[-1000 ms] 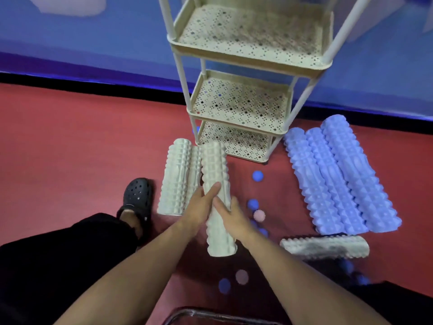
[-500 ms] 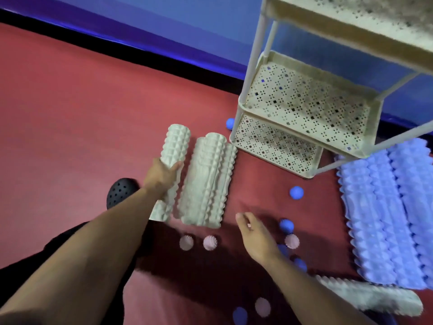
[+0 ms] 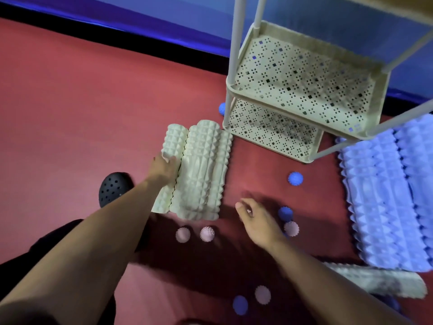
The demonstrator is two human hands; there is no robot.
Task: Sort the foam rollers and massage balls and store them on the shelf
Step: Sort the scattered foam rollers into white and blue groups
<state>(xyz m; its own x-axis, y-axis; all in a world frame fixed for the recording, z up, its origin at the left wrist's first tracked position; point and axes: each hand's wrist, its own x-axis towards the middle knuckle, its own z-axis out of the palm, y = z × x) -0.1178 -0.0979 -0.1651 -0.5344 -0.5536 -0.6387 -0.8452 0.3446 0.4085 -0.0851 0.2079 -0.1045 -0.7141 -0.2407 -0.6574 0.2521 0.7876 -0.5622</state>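
Three cream foam rollers (image 3: 201, 170) lie side by side on the red floor, left of the cream shelf (image 3: 302, 90). My left hand (image 3: 164, 170) grips the leftmost cream roller (image 3: 174, 141) around its middle. My right hand (image 3: 257, 221) hovers over the floor with loose fingers and holds nothing. Two pink spiky balls (image 3: 194, 234) sit just below the rollers. Blue balls (image 3: 295, 178) and a pink ball (image 3: 291, 228) lie near my right hand. Purple rollers (image 3: 386, 193) lie at the right. Another cream roller (image 3: 379, 282) lies behind my right forearm.
A blue ball (image 3: 222, 109) sits by the shelf's left leg. One pink ball (image 3: 262, 294) and one blue ball (image 3: 240, 304) lie near the bottom edge. My black clog (image 3: 112, 188) stands left of the rollers. A blue wall runs along the back.
Both hands let go of the middle cream roller. My left hand moved to the leftmost roller and grips it, pressed against the others. My right hand drew back to the floor.
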